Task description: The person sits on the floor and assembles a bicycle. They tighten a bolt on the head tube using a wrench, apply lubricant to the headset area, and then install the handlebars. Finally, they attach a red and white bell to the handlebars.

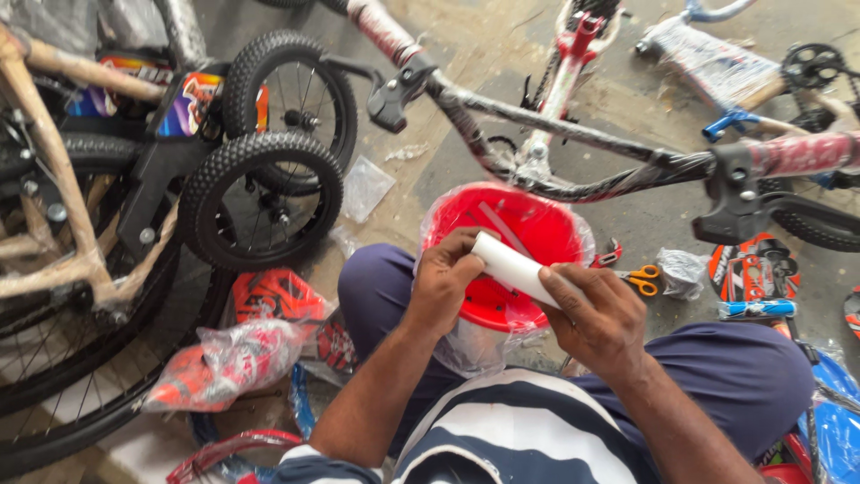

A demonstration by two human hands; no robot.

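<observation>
1. Striped shirt in navy and white fills the near edge, cut off by the frame, with dark blue trousers over the bent knees behind it.
2. Just beyond, both hands grip a white tube: the left hand is wrapped round its far left end, the right hand is closed round its near right end.
3. Right under the tube sits a red plastic part, round and wrapped in clear film; its near side is hidden by the hands, so its exact shape is hard to make out.
4. To the right on the floor lie orange-handled scissors, near a crumpled clear bag.
5. A bicycle handlebar wrapped in film crosses the scene from far left to right, its right grip cut off at the edge.
6. On the left stand two small knobby wheels, beside a tan-wrapped bicycle frame only partly in view.
7. Near left, red parts in plastic bags lie in a heap; what they are cannot be told.
8. Underneath is a worn grey concrete floor, dusty and stained, with more wrapped bicycle pieces at the far right.
</observation>
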